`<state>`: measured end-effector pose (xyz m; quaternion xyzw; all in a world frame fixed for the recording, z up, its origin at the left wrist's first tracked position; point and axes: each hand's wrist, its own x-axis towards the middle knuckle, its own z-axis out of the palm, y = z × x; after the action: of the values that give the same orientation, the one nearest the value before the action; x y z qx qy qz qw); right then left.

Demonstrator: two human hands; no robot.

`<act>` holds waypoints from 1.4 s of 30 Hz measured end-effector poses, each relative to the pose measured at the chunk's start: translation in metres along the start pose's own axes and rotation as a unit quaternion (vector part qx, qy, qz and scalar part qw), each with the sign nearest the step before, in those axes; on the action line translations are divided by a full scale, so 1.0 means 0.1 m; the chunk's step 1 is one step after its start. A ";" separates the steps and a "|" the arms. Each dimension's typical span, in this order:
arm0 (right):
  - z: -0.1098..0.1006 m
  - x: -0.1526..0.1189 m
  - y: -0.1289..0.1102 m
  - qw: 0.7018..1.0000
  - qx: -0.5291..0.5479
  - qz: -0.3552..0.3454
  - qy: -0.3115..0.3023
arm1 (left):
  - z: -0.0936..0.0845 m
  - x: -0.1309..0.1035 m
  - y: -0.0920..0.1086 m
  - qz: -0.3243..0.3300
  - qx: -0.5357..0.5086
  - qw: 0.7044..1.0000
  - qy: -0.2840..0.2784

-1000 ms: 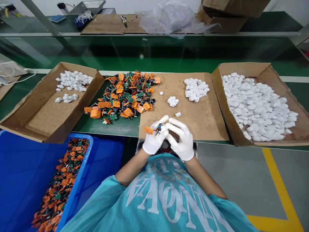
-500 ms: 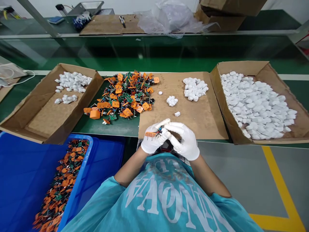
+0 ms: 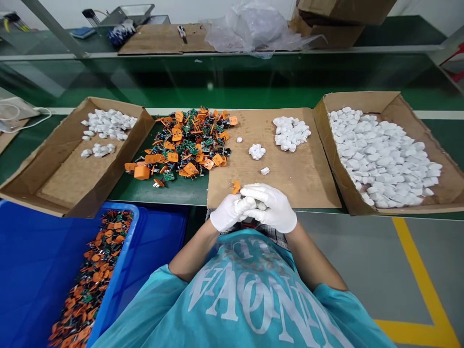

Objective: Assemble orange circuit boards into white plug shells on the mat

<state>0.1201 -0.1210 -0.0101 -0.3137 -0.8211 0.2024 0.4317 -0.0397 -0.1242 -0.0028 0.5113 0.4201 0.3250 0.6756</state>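
Both hands wear white gloves and meet at the front edge of the cardboard sheet [image 3: 311,188]. My left hand [image 3: 229,212] is closed on an orange plug part [image 3: 236,186], whose orange piece and prongs stick out above the fingers. My right hand [image 3: 273,208] curls over from the other side, its fingers pressed against the left fingertips; a whitish piece [image 3: 260,205] shows under its fingers. Much of what lies between the hands is hidden. Beyond them on the cardboard are a single white piece [image 3: 265,170] and a small white cluster [image 3: 257,151].
Orange and green parts [image 3: 188,142] are heaped to the left of the cardboard. A carton with white pieces [image 3: 65,188] stands at the left, a fuller carton [image 3: 395,211] at the right. Below left is a blue bin [image 3: 119,256]. Another white pile [image 3: 291,133] lies farther back.
The orange part has turned and now points up and away above my left fingers. My right hand has moved slightly left and closed in over the left fingertips.
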 end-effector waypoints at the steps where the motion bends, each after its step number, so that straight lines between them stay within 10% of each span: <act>1: 0.03 -0.01 0.00 1.000 0.007 0.012 0.012 | 0.00 0.00 -0.03 -0.008 -0.027 0.999 -0.033; 17: 0.19 0.02 -0.15 0.940 0.274 0.175 0.104 | 0.21 0.09 -0.16 0.034 -0.193 0.981 -0.017; 24: 0.06 0.01 -0.18 0.970 0.117 0.145 0.154 | 0.17 0.09 -0.19 0.086 -0.213 0.973 0.025; 32: 0.03 -0.01 -0.17 0.988 -0.044 0.048 0.142 | 0.03 0.04 -0.22 0.200 0.026 0.973 0.117; 42: 0.01 0.03 -0.18 0.993 -0.025 0.039 0.105 | -0.10 0.03 -0.09 0.199 0.137 0.967 0.082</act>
<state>0.1115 -0.1316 0.0019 -0.3759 -0.7631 0.1641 0.4994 -0.0474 -0.1200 -0.0137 0.6440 0.4039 0.4332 0.4843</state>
